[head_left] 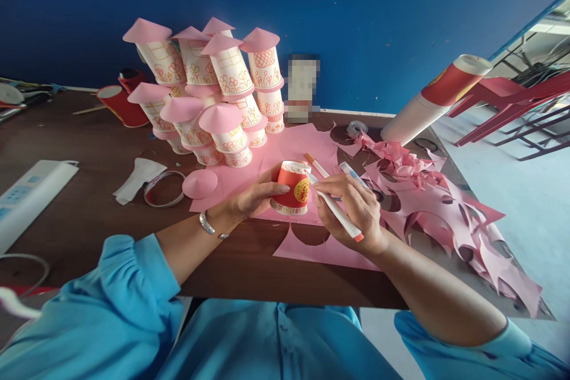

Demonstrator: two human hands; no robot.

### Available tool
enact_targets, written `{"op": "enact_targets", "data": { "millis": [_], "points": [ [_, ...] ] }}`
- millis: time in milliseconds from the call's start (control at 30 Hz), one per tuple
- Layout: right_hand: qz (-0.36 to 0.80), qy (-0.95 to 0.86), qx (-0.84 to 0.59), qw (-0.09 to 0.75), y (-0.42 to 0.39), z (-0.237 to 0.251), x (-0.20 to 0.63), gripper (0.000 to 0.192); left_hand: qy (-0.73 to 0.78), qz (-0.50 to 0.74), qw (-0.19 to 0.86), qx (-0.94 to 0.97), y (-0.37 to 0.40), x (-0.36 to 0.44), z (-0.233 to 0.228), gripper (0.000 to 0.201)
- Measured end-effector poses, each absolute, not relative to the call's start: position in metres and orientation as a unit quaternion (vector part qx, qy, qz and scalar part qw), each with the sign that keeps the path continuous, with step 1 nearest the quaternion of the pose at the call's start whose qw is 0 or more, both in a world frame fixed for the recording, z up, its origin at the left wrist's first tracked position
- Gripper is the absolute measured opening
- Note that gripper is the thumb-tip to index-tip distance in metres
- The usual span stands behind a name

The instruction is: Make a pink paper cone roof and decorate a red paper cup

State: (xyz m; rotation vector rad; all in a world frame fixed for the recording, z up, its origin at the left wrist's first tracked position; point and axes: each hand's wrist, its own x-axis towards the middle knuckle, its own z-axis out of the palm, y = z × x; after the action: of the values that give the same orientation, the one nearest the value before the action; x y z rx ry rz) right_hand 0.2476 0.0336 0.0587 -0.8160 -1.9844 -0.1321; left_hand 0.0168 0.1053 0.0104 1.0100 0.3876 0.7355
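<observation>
My left hand [256, 197] grips a red paper cup [294, 189] with a yellow emblem, held upside down on the pink paper sheet [285, 154] at the table's middle. My right hand [354, 211] holds a white marker pen [335, 208] with an orange end, its tip against the cup's right side. Two more pens [317, 165] lie on the pink paper just behind the cup. A loose pink paper cone [200, 183] rests left of my left hand.
A pile of decorated cups with pink cone tops [209, 89] stands behind. Pink paper offcuts [436, 202] spread to the right, beside a tilted stack of cups [434, 101]. A white power strip [27, 196], a cut cup ring [164, 188] and a tape roll [357, 128] lie on the brown table [89, 219].
</observation>
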Motion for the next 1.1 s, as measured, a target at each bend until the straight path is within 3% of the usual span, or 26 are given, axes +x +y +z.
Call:
{"op": "enact_targets", "data": {
  "millis": [400, 833, 1100],
  "points": [
    [-0.053, -0.812, -0.334, 0.476, 0.035, 0.057, 0.247, 0.022, 0.17, 0.356, 0.785, 0.478, 0.105, 0.021, 0.016, 0.045],
    [-0.05, -0.808, -0.323, 0.49, 0.029, 0.062, 0.243, 0.03, 0.169, 0.356, 0.791, 0.468, 0.103, 0.022, 0.022, 0.039],
    [-0.016, -0.825, -0.281, 0.49, 0.026, 0.059, 0.236, 0.031, 0.185, 0.331, 0.777, 0.503, 0.102, 0.024, 0.025, 0.069]
  ]
}}
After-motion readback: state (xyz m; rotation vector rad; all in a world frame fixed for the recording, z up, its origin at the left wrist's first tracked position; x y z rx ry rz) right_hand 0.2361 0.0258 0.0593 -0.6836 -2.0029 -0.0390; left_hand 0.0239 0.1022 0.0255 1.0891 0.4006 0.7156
